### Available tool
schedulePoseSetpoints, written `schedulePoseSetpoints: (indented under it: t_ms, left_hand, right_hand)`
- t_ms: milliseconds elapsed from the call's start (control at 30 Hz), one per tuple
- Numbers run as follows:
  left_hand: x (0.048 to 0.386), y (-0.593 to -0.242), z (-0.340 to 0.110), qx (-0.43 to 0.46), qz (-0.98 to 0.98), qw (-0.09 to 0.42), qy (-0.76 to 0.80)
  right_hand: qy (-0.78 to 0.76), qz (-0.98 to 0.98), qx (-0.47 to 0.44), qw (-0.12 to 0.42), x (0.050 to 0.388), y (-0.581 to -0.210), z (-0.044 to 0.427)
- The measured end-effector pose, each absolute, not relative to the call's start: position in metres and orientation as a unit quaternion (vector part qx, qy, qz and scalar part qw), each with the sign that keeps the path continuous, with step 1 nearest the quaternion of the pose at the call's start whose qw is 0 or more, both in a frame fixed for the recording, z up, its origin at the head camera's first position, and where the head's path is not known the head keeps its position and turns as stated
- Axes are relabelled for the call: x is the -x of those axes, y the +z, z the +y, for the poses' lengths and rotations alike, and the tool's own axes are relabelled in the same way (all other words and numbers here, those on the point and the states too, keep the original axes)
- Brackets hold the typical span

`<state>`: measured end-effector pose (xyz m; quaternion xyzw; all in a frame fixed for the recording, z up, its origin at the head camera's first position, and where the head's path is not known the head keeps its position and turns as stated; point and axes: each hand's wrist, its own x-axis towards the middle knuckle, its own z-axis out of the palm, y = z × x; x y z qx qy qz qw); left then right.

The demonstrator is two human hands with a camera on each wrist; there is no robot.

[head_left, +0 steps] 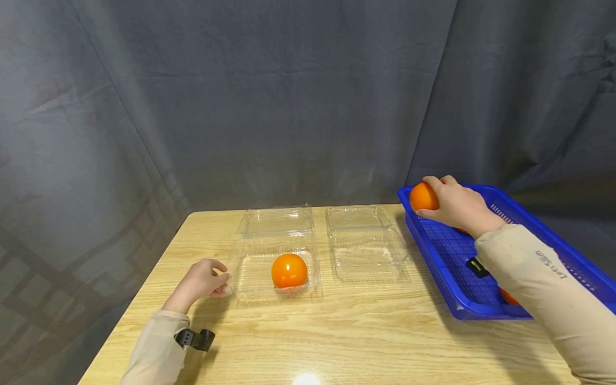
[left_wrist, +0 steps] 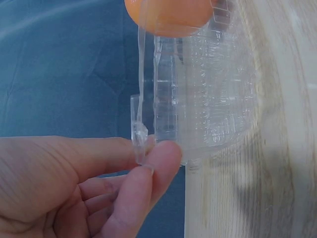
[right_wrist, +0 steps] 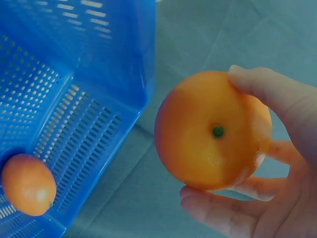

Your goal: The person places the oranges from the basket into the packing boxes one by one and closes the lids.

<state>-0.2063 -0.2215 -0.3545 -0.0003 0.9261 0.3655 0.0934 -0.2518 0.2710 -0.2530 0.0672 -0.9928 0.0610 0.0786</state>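
Note:
In the head view my right hand grips an orange above the far left corner of a blue basket. A green stem spot shows on that orange in the right wrist view, with fingers and thumb spread around it. My left hand is at the left side of an open clear plastic clamshell box. Thumb and finger pinch the box's rim at a corner, as the left wrist view shows. Another orange sits in the right part of this box.
A second open clear clamshell box lies between the first one and the basket. Inside the basket is another orange, and part of one shows near its front edge. A grey curtain hangs behind the wooden table.

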Motion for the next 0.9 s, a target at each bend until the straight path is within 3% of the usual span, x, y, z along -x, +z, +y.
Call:
schedulePoseSetpoints:
  t_ms: [900]
  left_hand:
    - [0.204, -0.353, -0.222, -0.006, 0.927, 0.090, 0.363]
  right_hand:
    - [0.061, -0.984, -0.109, 0.129, 0.240, -0.254, 0.244]
